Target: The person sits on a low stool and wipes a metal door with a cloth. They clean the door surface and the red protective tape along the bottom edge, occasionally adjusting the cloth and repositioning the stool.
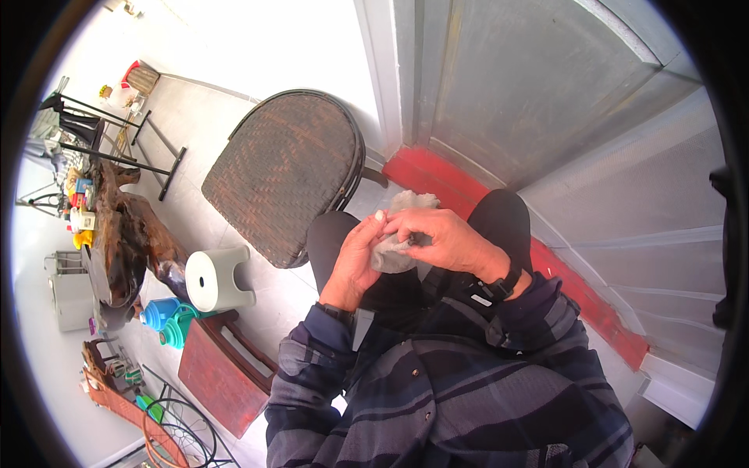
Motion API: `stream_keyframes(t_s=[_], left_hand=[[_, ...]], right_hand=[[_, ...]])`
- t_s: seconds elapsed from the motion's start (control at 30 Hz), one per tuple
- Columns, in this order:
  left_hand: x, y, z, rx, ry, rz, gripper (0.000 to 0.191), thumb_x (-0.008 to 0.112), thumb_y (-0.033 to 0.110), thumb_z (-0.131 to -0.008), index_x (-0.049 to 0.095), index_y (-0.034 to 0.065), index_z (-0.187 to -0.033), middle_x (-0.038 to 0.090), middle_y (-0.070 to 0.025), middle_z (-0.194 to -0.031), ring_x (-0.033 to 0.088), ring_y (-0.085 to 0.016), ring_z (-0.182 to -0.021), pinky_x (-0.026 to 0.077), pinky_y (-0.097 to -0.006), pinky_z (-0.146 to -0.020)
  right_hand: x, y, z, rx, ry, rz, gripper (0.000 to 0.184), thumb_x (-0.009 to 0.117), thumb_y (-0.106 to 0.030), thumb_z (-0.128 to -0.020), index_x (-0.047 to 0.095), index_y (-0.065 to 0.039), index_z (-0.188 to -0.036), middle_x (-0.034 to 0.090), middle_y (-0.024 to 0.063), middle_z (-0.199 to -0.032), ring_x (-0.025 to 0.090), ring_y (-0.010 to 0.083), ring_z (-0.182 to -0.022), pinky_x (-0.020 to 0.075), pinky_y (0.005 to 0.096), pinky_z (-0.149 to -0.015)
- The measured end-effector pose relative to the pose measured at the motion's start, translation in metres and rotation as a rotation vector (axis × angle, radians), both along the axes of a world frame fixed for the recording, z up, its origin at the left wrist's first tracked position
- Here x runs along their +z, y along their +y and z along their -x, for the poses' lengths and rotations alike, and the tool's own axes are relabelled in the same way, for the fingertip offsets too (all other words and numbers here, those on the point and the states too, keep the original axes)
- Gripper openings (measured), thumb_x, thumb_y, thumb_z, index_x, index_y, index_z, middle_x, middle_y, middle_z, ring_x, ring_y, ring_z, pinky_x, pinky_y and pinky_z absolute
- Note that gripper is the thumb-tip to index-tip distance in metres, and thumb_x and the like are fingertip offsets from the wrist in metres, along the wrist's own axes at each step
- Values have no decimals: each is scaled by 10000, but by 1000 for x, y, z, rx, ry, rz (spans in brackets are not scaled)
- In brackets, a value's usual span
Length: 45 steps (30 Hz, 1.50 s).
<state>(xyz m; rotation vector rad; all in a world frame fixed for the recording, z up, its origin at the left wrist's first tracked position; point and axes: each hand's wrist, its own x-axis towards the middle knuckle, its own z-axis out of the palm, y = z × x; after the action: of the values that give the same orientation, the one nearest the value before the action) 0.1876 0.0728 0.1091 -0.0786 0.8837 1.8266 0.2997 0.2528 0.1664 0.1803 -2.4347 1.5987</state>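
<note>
A crumpled piece of grey-beige cloth (391, 258) lies between my hands, above my lap; part of it shows beyond my fingers. My left hand (358, 257) holds the cloth's near left side, thumb up. My right hand (447, 240) reaches across from the right with curled fingers, pinching the cloth near its middle. The fingertips of both hands meet around it. Both wrists wear dark bands. What the cloth folds hide cannot be seen.
A woven wicker seat (287, 169) stands just ahead on the left. A white plastic stool (216, 279), blue and green jugs (178, 327) and a red-brown wooden chair (225, 374) are at the left. A red door sill (433, 175) and grey door (526, 88) lie ahead and right.
</note>
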Motion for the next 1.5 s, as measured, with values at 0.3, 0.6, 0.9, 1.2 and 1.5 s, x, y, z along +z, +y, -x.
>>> stream_keyframes(t_s=[0.3, 0.6, 0.9, 1.2, 1.5], left_hand=[[1, -5, 7, 8, 58, 4, 368, 717, 157, -1013, 613, 18, -1338, 712, -129, -1193, 716, -218, -1050, 600, -388, -926], [20, -10, 16, -105, 348, -9, 395, 667, -16, -978, 621, 0, -1370, 729, -128, -1218, 704, -188, -1101, 558, -341, -991], [31, -12, 19, -177, 457, -84, 522, 598, -93, -930, 589, 19, -1440, 686, -72, -1296, 644, -165, -1184, 492, -329, -1052], [37, -13, 26, -237, 504, -135, 556, 542, -100, -899, 595, 19, -1440, 674, -86, -1319, 638, -176, -1200, 498, -319, -1033], [41, -11, 18, -100, 255, -172, 466, 685, 232, -1027, 571, -1, -1414, 687, -93, -1224, 639, -185, -1177, 475, -352, -1068]], right_hand=[[3, 0, -4, 63, -2, 71, 182, 724, 15, -803, 587, -21, -918, 748, 82, -1164, 708, 301, -1038, 554, 373, -889], [17, 4, -8, 30, -103, 287, 194, 743, 30, -849, 569, -34, -905, 744, 100, -1227, 686, 250, -1161, 516, 381, -1020], [17, 13, 1, -153, -49, 262, 178, 737, -26, -878, 563, -40, -913, 618, 138, -1450, 576, 249, -1332, 437, 390, -1115], [13, 16, 7, -85, -109, 397, 148, 712, -50, -910, 566, -46, -934, 705, 79, -1151, 627, 161, -1106, 486, 351, -997], [17, 18, 13, -326, -30, 465, 125, 722, -35, -938, 601, -26, -970, 665, -2, -924, 601, 55, -874, 503, 254, -771]])
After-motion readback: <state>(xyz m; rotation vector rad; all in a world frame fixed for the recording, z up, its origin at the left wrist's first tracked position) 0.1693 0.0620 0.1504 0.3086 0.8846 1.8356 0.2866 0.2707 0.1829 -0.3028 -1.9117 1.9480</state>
